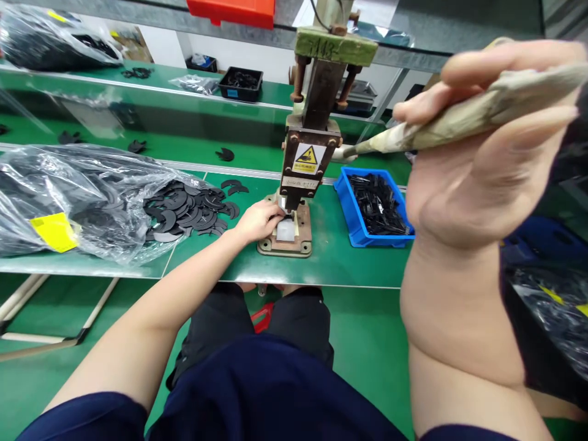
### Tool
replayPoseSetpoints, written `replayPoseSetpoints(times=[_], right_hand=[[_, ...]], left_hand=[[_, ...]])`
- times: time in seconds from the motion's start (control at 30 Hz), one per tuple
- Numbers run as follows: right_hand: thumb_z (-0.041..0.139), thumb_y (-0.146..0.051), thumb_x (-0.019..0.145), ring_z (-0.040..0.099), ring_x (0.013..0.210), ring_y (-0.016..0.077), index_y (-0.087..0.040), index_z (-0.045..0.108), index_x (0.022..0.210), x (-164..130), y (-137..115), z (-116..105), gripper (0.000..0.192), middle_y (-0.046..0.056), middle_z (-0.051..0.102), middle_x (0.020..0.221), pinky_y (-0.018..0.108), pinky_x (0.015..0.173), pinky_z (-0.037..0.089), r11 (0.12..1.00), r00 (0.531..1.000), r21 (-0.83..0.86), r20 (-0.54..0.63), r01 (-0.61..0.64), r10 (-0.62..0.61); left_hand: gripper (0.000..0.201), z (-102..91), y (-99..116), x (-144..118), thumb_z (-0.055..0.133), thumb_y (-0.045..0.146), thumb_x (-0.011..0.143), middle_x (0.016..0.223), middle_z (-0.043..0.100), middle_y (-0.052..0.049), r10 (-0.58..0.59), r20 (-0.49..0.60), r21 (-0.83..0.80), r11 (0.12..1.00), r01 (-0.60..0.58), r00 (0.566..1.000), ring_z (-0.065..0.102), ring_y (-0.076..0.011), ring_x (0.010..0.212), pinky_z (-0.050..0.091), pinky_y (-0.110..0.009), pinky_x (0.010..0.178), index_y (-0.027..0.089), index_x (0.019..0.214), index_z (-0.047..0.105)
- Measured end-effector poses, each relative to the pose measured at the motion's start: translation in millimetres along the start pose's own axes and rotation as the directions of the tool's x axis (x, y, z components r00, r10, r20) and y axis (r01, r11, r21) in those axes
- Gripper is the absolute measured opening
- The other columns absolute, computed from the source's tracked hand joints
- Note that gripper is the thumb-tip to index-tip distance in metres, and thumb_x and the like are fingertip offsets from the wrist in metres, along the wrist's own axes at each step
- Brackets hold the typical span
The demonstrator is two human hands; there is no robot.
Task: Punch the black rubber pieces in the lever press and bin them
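Note:
A hand-operated press (309,153), with a yellow warning label on its body, stands upright on the green bench. My left hand (263,219) is at the press base (298,246), its fingers bent close together beside the metal block under the ram. Whatever lies between those fingertips is hidden. Raised at the upper right, my right hand (468,165) has its fingers over and its thumb under the tape-wrapped lever handle (441,125). Left of the press, dark crescent-shaped pieces (193,208) spill from a clear plastic bag (82,202).
A blue bin (362,239) of thin black parts stands right of the press. Behind, a shelf carries a black tray (241,84) and another filled bag (55,40). Loose dark pieces (225,154) lie behind the bench's metal strip. An orange-red bin (232,11) hangs over the upper ledge.

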State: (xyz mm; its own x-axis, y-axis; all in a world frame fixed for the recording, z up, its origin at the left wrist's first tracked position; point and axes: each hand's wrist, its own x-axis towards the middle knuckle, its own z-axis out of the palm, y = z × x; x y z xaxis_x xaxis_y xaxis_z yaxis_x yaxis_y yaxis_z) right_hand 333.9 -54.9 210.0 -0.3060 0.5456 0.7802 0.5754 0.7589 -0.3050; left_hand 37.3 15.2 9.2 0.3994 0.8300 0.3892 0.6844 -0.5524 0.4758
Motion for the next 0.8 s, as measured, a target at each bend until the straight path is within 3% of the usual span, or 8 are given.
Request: replayPoseSetpoints(times=[0.1, 0.23, 0.3, 0.43, 0.63, 0.73, 0.8], right_hand=[[0.059, -0.059, 0.101, 0.073, 0.111, 0.0246, -0.019, 0.068, 0.11, -7.2, -15.4, 9.6, 0.042, 0.01, 0.066, 0.104, 0.05, 0.098, 0.065, 0.999, 0.999, 0.034, -0.042, -0.019, 0.021], [0.054, -0.056, 0.104, 0.068, 0.085, 0.018, -0.025, 0.059, 0.089, -6.7, -27.0, 26.6, 0.035, 0.002, 0.057, 0.081, 0.052, 0.092, 0.064, 0.953, 0.966, 0.296, -0.259, 0.065, 0.015], [0.059, -0.05, 0.101, 0.066, 0.079, 0.0184, -0.027, 0.055, 0.079, -16.2, -28.9, 32.5, 0.032, -0.001, 0.055, 0.073, 0.056, 0.095, 0.063, 0.926, 0.965, 0.365, -0.262, 0.091, 0.008], [0.061, -0.046, 0.096, 0.07, 0.082, 0.0221, -0.032, 0.057, 0.075, -54.0, -25.3, 41.0, 0.026, -0.002, 0.06, 0.068, 0.064, 0.113, 0.056, 0.972, 0.986, 0.235, -0.164, 0.008, 0.031], [0.061, -0.037, 0.094, 0.071, 0.088, 0.0242, -0.036, 0.065, 0.086, -88.0, -16.3, 62.1, 0.009, -0.002, 0.059, 0.069, 0.068, 0.115, 0.052, 0.968, 0.97, 0.242, -0.244, 0.058, 0.003], [0.06, -0.035, 0.093, 0.069, 0.084, 0.0256, -0.039, 0.067, 0.089, -90.6, -13.6, 70.3, 0.009, -0.002, 0.058, 0.067, 0.07, 0.112, 0.053, 0.967, 0.96, 0.245, -0.279, 0.071, 0.0], [0.059, -0.035, 0.093, 0.068, 0.081, 0.0264, -0.041, 0.069, 0.092, -91.4, -11.7, 74.5, 0.011, -0.002, 0.057, 0.065, 0.071, 0.109, 0.054, 0.967, 0.953, 0.242, -0.304, 0.085, -0.008]], left_hand=[[0.024, -1.5, -0.2, 1.8, 0.057, 0.026, 0.103, 0.112, 0.08, -0.01, 0.06, 0.029, 0.042, 0.997, -0.062, 0.998, 0.069, -0.0273, 0.109, 0.052, -0.043, 0.103, 0.02, 0.109, 0.08], [0.024, -0.8, -3.9, 2.1, 0.058, 0.024, 0.103, 0.11, 0.08, -0.01, 0.085, 0.017, 0.039, 0.996, -0.085, 0.996, 0.07, -0.0268, 0.108, 0.052, -0.043, 0.103, 0.02, 0.109, 0.08], [0.023, 0.7, -5.8, 1.9, 0.058, 0.025, 0.103, 0.111, 0.081, -0.009, 0.088, 0.004, 0.011, 0.996, -0.088, 0.996, 0.07, -0.0262, 0.109, 0.052, -0.043, 0.104, 0.02, 0.108, 0.08], [0.022, 3.7, -5.1, -0.2, 0.06, 0.027, 0.103, 0.115, 0.082, -0.008, 0.038, -0.023, -0.038, 0.999, -0.039, 0.999, 0.071, -0.0254, 0.112, 0.053, -0.042, 0.106, 0.021, 0.108, 0.08], [0.02, 7.0, 2.0, -8.2, 0.062, 0.03, 0.102, 0.112, 0.082, -0.008, -0.076, -0.07, -0.131, 0.989, 0.066, 0.995, 0.074, -0.0238, 0.11, 0.056, -0.041, 0.105, 0.022, 0.106, 0.08], [0.023, 0.4, -9.4, -6.1, 0.062, 0.032, 0.102, 0.115, 0.082, -0.007, -0.088, -0.05, -0.112, 0.99, 0.082, 0.995, 0.073, -0.0239, 0.112, 0.056, -0.04, 0.106, 0.022, 0.11, 0.08], [0.026, -11.4, -29.8, -0.1, 0.062, 0.034, 0.102, 0.119, 0.081, -0.009, -0.152, -0.043, -0.013, 0.988, 0.151, 0.987, 0.071, -0.0264, 0.116, 0.054, -0.042, 0.109, 0.021, 0.115, 0.08]])
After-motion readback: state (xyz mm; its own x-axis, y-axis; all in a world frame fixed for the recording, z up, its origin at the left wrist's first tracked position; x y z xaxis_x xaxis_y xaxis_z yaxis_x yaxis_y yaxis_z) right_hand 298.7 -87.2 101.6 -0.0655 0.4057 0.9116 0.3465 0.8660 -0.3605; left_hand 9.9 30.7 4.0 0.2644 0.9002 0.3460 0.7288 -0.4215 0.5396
